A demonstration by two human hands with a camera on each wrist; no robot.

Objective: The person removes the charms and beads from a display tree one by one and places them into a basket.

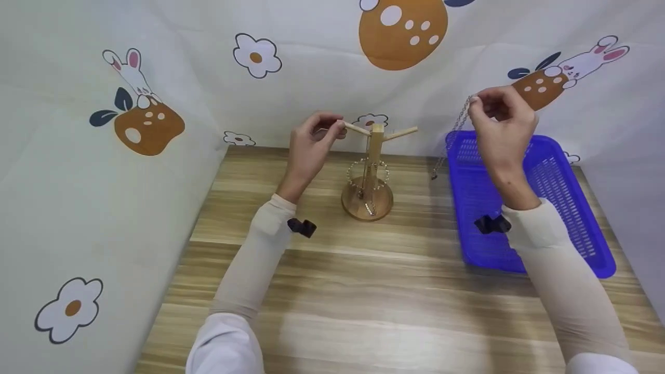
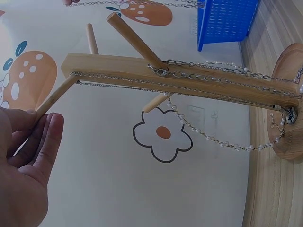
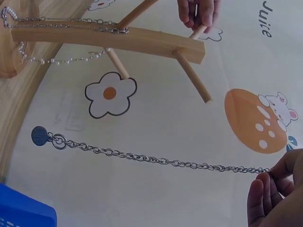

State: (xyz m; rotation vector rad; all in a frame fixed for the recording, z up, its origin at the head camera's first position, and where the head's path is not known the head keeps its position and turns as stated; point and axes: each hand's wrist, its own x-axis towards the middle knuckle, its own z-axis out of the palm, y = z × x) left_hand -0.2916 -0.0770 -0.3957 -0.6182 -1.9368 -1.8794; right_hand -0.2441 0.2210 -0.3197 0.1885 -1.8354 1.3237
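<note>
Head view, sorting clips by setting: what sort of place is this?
Probably a tabletop recording booth, not a home: a wooden table walled by cartoon-print cloth, with only a jewellery stand and a blue basket set out.

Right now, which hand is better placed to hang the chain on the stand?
Right. The right hand already pinches the chain, beside the stand. The left hand grips a peg.

Both arms raised, left hand (image 1: 310, 145) & right hand (image 1: 501, 124) w/ fingers pinched.
</note>
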